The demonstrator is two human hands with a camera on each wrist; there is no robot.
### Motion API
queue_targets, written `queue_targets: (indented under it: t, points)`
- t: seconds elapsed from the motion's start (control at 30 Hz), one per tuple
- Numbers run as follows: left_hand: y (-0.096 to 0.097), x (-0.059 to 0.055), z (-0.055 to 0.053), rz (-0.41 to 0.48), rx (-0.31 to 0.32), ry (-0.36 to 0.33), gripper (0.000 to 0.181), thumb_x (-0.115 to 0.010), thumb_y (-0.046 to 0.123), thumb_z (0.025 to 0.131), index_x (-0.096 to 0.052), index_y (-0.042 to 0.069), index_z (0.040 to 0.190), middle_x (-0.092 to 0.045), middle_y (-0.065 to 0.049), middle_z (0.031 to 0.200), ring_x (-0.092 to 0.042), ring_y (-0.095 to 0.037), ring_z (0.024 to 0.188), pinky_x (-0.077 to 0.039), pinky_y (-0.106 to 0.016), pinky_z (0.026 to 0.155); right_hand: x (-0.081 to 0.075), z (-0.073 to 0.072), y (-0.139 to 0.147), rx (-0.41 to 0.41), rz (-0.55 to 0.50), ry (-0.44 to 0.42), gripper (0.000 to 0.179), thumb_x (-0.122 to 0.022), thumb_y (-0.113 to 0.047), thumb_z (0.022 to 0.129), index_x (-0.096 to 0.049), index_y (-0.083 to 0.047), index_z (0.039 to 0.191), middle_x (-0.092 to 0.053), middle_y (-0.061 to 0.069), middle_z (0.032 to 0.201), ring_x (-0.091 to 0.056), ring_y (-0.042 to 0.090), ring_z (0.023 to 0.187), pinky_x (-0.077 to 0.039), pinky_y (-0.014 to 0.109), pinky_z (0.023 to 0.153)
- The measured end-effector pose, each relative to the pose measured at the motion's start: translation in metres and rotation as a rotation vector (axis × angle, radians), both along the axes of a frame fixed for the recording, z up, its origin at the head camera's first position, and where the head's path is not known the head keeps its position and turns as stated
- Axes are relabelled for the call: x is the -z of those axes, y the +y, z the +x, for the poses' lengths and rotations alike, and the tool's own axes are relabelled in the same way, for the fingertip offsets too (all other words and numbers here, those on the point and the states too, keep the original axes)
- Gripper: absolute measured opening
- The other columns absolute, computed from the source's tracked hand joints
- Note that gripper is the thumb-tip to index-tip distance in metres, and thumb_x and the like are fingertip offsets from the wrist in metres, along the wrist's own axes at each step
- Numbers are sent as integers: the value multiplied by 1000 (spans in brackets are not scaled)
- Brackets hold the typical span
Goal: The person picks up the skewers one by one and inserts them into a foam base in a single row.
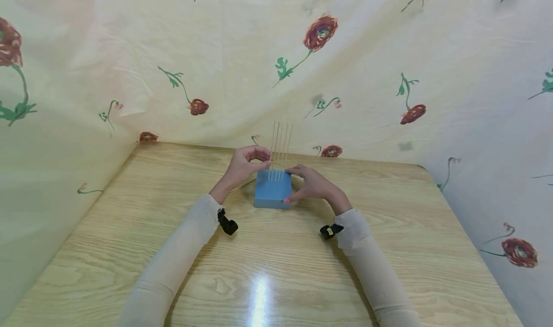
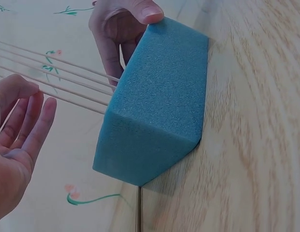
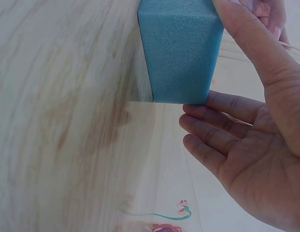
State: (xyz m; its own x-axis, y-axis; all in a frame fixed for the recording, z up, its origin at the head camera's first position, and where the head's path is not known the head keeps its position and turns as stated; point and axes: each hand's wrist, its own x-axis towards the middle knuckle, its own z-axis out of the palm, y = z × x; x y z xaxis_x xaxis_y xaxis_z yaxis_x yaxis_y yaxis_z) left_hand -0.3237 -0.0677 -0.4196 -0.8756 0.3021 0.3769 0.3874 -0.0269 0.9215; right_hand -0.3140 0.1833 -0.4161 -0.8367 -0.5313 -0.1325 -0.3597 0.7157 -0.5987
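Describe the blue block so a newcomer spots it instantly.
Start at the wooden table, towards its far side. The block sits there between left hand and right hand. It's the table's only blue thing, with thin pale sticks rising from it.

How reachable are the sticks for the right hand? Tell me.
Probably yes: the right hand grips the blue block close to the sticks, with nothing visible between, though it may need to let go first.
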Motion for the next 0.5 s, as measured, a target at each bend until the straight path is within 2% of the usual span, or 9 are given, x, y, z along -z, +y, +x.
queue_targets:
  t: [0.17, 0.2, 0.37, 0.5]
  points:
    - [-2, -3, -2, -15, 7, -24, 24, -75, 2, 91, -69, -8, 112, -73, -22, 106, -70, -13, 90, -60, -25, 81, -1, -1, 2, 3, -1, 5, 103, -93, -46, 71, -45, -7, 153, -51, 15, 148, -49, 35, 137, -41, 56, 115]
    - [-3, -6, 1, -23, 8, -32, 25, -74, 1, 91, -69, -9, 113, -72, -25, 108, -70, -12, 90, -60, -25, 81, -1, -1, 3, 3, -1, 7, 103, -93, -46, 71, -46, -7, 153, -52, 15, 148, -49, 35, 137, -41, 56, 116]
    - [-12, -5, 1, -54, 20, -55, 24, -75, 3, 91, -71, -4, 114, -71, -28, 113, -70, -14, 93, -60, -25, 82, 1, 0, 4, 4, -5, 8, 103, -93, -48, 70, -46, -7, 152, -52, 14, 147, -49, 35, 137, -40, 56, 116]
    - [-21, -3, -1, -115, 23, -97, 25, -76, 6, 91, -72, 2, 114, -70, -26, 114, -69, -16, 94, -61, -28, 83, 1, 1, 3, 0, 0, 12, 104, -93, -48, 69, -46, -7, 153, -51, 15, 148, -48, 36, 138, -41, 57, 115]
